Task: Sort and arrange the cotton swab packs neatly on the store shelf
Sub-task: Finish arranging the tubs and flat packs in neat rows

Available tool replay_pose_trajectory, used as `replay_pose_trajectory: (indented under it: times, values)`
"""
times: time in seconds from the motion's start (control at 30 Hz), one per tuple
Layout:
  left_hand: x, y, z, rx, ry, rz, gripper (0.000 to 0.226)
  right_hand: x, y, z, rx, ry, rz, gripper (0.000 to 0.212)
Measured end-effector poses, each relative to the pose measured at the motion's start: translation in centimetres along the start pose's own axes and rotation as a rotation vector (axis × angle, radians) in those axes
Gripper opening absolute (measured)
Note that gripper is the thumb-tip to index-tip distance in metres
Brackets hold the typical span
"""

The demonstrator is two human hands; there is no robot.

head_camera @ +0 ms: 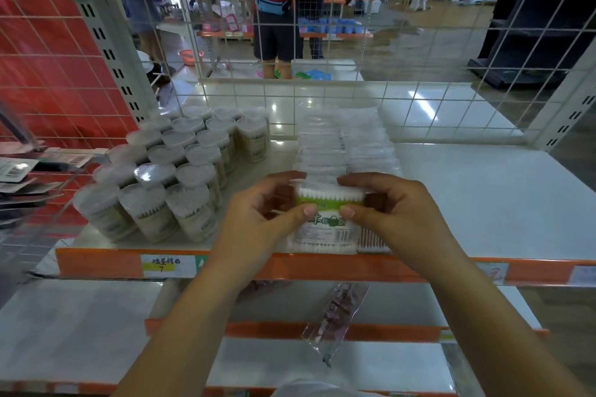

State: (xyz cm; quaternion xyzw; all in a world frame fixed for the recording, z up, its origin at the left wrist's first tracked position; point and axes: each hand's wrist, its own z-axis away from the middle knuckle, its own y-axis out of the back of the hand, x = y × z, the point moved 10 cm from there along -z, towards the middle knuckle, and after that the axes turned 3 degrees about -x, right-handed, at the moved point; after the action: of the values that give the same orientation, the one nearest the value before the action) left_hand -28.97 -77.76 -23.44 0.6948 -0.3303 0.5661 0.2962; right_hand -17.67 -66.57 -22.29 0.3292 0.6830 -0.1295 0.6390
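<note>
Thumbs and fingers of my left hand (pixel 267 203) and right hand (pixel 383 203) pinch one flat cotton swab pack (pixel 329 203) by its ends, held at the front of the white shelf (pixel 483 196), above another pack (pixel 325 235) lying at the edge. Round swab tubs (pixel 167 177) stand clustered just left; a row of packs (pixel 345 145) runs behind.

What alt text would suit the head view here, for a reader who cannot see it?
Both hands, left hand and right hand, hold a flat cotton swab pack at the front of a row of packs on a white store shelf. Round swab tubs stand to the left.
</note>
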Motion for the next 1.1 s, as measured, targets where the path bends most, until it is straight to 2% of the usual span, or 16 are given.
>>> replay_pose_trajectory:
  times: [0.17,0.27,0.37,0.43,0.57,0.67,0.87,1.1]
  values:
    - [-1.2,0.3,-2.0,-0.018,-0.049,-0.223,0.03,-0.4,0.4,-1.9,0.071,0.08,0.385,0.032]
    - [-3.1,0.1,-2.6,0.003,-0.046,-0.445,0.027,1.7,-0.5,-2.9,0.027,0.086,0.733,0.033]
    - [-4.2,-0.5,-2.7,-0.002,-0.098,-0.611,0.023,3.1,-1.9,-2.9,-0.007,0.181,1.009,0.024]
    - [-4.5,-0.7,-2.9,-0.002,-0.134,-0.666,0.024,3.1,-2.0,-2.6,0.064,0.257,1.039,0.018]
    - [-4.0,-0.5,-3.1,0.021,-0.19,-0.762,0.031,2.7,-1.5,-2.4,0.182,0.298,1.07,0.021]
    - [-3.7,0.4,-3.1,0.038,-0.169,-0.792,0.032,2.9,-1.3,-2.4,0.19,0.279,1.08,0.029]
    - [-3.8,1.6,-3.1,0.056,-0.132,-0.818,0.027,2.1,-1.9,-2.0,0.211,0.395,1.099,0.017]
    - [-5.1,1.9,-2.8,0.043,-0.094,-0.787,0.024,1.8,-2.0,-2.8,0.164,0.369,1.146,0.014]
